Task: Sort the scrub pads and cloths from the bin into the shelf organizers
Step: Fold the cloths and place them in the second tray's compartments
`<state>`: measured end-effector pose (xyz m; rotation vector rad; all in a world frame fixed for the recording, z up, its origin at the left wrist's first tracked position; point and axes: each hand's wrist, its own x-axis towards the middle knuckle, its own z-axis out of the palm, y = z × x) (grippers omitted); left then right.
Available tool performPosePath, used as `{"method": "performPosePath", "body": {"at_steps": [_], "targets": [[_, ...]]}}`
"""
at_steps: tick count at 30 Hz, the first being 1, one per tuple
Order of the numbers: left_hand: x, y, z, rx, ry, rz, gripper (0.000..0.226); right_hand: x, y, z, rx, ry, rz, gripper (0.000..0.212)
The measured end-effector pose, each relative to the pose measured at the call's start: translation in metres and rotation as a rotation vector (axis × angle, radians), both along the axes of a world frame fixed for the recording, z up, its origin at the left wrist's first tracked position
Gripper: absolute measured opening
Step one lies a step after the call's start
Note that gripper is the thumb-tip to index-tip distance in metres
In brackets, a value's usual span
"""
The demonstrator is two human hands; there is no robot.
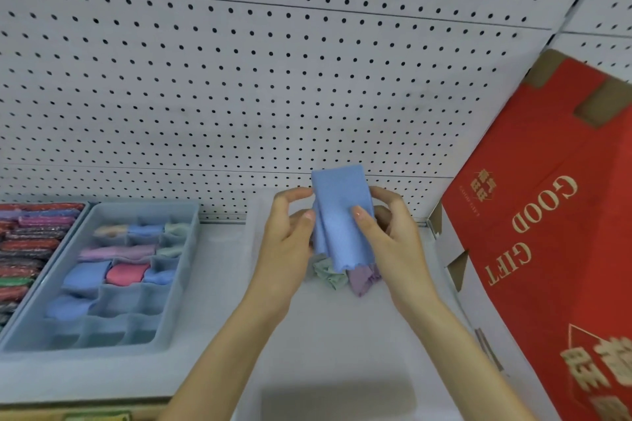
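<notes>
Both hands are at work on a blue cloth (342,208), held upright in the air over the shelf (325,335), midway between the organizer (143,206) on the left and the red box (547,215) on the right. The left hand (290,236) pinches the cloth's left edge between thumb and fingertips. The right hand (386,236) has its thumb pressed on the front face and its fingers curled behind, so each grip is closed on the cloth.

The step looks like folding the cloth into a narrow packet before it goes into a compartment. To do it well, bring the two long edges together evenly and flatten the crease with the thumbs. The scalloped bottom edge should be tucked in so the roll does not spring open.

A green cloth (326,272) and a purple cloth (364,278) bunch just under the blue one (whether they lie on the shelf or hang from the lower fingers I cannot tell), so take care not to drag them along.

The organizer's far rows already hold folded cloths, several of them blue. Its near rows look free, and the packet should match those in width. The scrub pads (30,243) sit in a separate tray further left.
</notes>
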<state>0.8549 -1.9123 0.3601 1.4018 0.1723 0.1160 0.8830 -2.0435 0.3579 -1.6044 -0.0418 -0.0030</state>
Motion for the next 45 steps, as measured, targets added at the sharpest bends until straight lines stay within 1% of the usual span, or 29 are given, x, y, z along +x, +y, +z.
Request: {"method": "performPosePath", "body": {"at_steps": [3,5,6,9,11,13,17,19,21,23,24,27,28,29,30,31,32,33,36,38,40,42,44,45], "targets": [[-0.002,-0.008,-0.009,-0.099,0.053,0.05,0.033,-0.005,0.0,-0.013,-0.026,0.013,-0.006,0.024],[-0.003,-0.007,-0.018,-0.154,0.1,0.059,0.036,-0.007,-0.002,-0.024,-0.077,0.026,-0.033,0.02],[-0.004,-0.007,-0.023,-0.171,0.122,0.05,0.037,-0.008,-0.003,-0.03,-0.1,0.041,-0.056,0.017],[-0.01,-0.005,-0.037,-0.187,0.146,-0.022,0.028,-0.014,-0.006,-0.044,-0.15,0.076,-0.086,0.01],[-0.015,-0.006,-0.045,-0.204,0.162,-0.038,0.027,-0.02,-0.005,-0.05,-0.085,0.142,-0.068,0.006],[-0.017,-0.006,-0.053,-0.216,0.178,-0.034,0.028,-0.024,-0.004,-0.057,-0.011,0.231,-0.069,0.007],[-0.014,-0.003,-0.077,-0.187,0.272,-0.006,0.02,-0.025,-0.014,-0.082,0.176,0.444,-0.081,0.019],[-0.009,0.0,-0.096,-0.187,0.366,-0.012,0.015,-0.019,-0.026,-0.096,0.179,0.527,-0.068,0.023],[-0.003,0.002,-0.118,-0.159,0.477,-0.054,0.014,-0.009,-0.04,-0.11,0.137,0.611,-0.085,0.016],[0.001,0.001,-0.142,-0.116,0.594,-0.098,0.017,0.002,-0.052,-0.123,0.1,0.693,-0.11,0.014],[0.003,-0.001,-0.155,-0.072,0.657,-0.117,0.016,0.006,-0.056,-0.13,0.149,0.749,-0.112,0.015],[0.008,-0.01,-0.191,0.061,0.819,-0.198,0.014,0.015,-0.058,-0.151,0.417,0.956,-0.192,0.019],[0.011,-0.013,-0.2,0.125,0.85,-0.208,0.01,0.017,-0.057,-0.156,0.465,0.999,-0.216,0.018],[0.014,-0.017,-0.207,0.233,0.865,-0.208,0.009,0.017,-0.056,-0.16,0.502,1.027,-0.236,0.016],[0.017,-0.02,-0.212,0.366,0.867,-0.2,0.012,0.018,-0.053,-0.16,0.542,1.038,-0.235,0.018],[0.018,-0.023,-0.212,0.495,0.85,-0.189,0.016,0.02,-0.05,-0.16,0.581,1.038,-0.244,0.025],[0.017,-0.025,-0.21,0.603,0.807,-0.185,0.017,0.023,-0.049,-0.16,0.629,1.027,-0.271,0.032],[0.016,-0.026,-0.208,0.67,0.742,-0.18,0.017,0.025,-0.048,-0.158,0.687,1.011,-0.303,0.035],[0.006,-0.022,-0.205,0.729,0.575,-0.198,0.034,0.034,-0.051,-0.152,0.889,0.977,-0.369,0.038],[0.001,-0.016,-0.204,0.779,0.556,-0.264,0.044,0.039,-0.056,-0.153,0.944,0.994,-0.369,0.039],[-0.002,-0.012,-0.203,0.843,0.55,-0.3,0.042,0.038,-0.061,-0.151,0.956,1.017,-0.328,0.038],[-0.001,-0.006,-0.198,0.856,0.538,-0.272,0.035,0.032,-0.061,-0.148,0.954,1.002,-0.278,0.038],[0.004,0.001,-0.193,0.813,0.575,-0.215,0.035,0.023,-0.06,-0.148,0.876,0.991,-0.238,0.04],[0.008,0.006,-0.191,0.801,0.6,-0.192,0.037,0.016,-0.058,-0.15,0.809,1.006,-0.231,0.036]]}}
